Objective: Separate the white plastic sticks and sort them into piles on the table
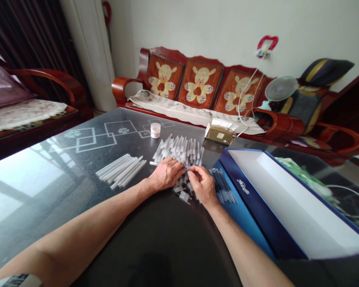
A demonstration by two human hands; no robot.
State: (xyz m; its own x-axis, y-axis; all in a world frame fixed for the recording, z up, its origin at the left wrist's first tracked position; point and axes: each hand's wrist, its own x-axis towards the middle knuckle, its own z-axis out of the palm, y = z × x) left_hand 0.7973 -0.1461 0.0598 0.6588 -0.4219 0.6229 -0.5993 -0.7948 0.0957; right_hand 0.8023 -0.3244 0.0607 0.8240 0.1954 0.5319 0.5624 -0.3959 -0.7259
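My left hand (pixel 167 174) and my right hand (pixel 202 185) meet over the dark table, fingertips pinched close together. Whatever sits between them is too small to make out. Just beyond lies a heap of whitish, translucent thin tubes (pixel 179 146). Small clear plastic pieces (pixel 184 195) are scattered on the table below my fingers. Left of my left hand is a looser row of longer whitish tubes (pixel 121 169). By my right hand, several thin dark sticks with pale tips (pixel 223 186) lie side by side on a blue panel (pixel 247 223).
An open dark-blue box with a white inside (pixel 290 199) takes up the right side of the table. A small white lidded jar (pixel 155 130) and a tissue box (pixel 219 133) stand behind the tubes. Past the table is a wooden sofa (pixel 128 85) with a small fan (pixel 281 88).
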